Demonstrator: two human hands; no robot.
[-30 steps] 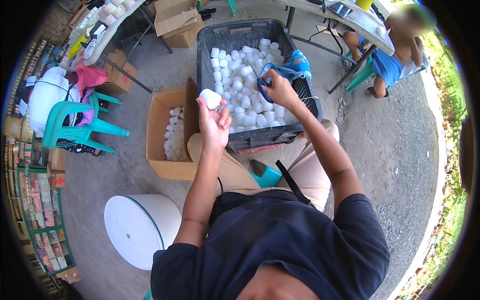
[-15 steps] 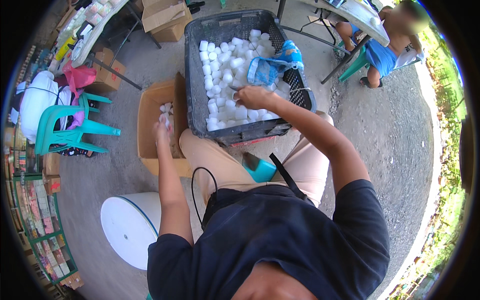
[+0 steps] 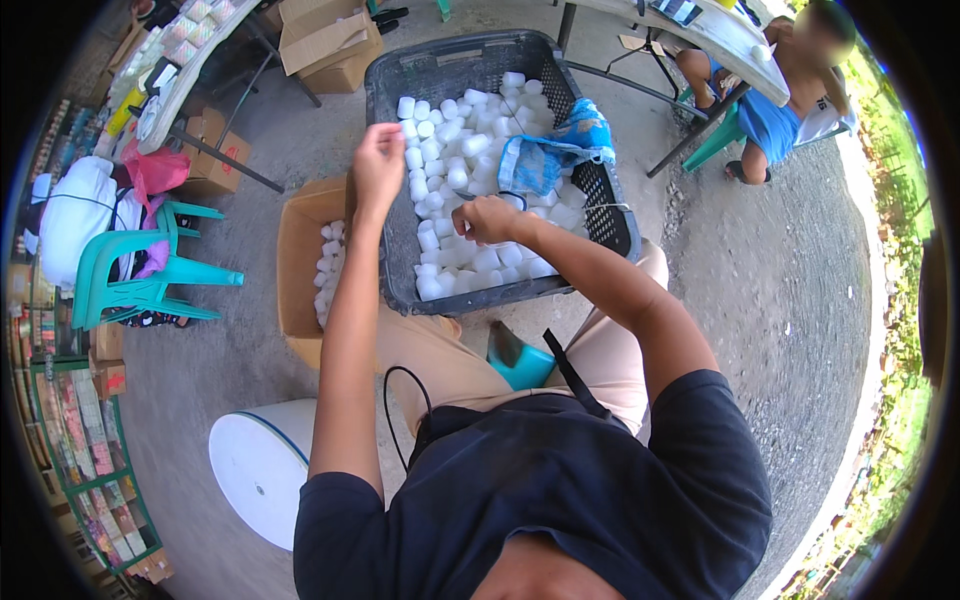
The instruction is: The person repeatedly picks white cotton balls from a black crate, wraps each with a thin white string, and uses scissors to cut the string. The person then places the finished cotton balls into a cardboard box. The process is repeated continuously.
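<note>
A black plastic crate [image 3: 395,275] stands in front of my knees, filled with short white cylinders [image 3: 475,145]. My left hand [image 3: 378,170] is over the crate's left rim, fingers loosely bent and apart, with nothing visible in them. Over the middle of the white pieces, my right hand [image 3: 487,219] is closed on a small dark pointed tool [image 3: 463,195]; its kind is too small to make out. A blue mesh bag [image 3: 535,165] drapes over the crate's right side, just beyond that hand. Left of the crate, an open cardboard box [image 3: 298,260] holds several similar white cylinders.
A white round-topped container [image 3: 255,475] lies near my left side. Green plastic chairs [image 3: 125,260] loaded with cloth and bags stand at left. Tables [image 3: 205,65] are at the back left and back right. A person [image 3: 800,75] sits at the right table. Cardboard boxes [image 3: 330,50] lie behind.
My left hand has come up out of the cardboard box to the crate's left rim. More white cylinders show in the box. My right hand has shifted slightly nearer and stays closed.
</note>
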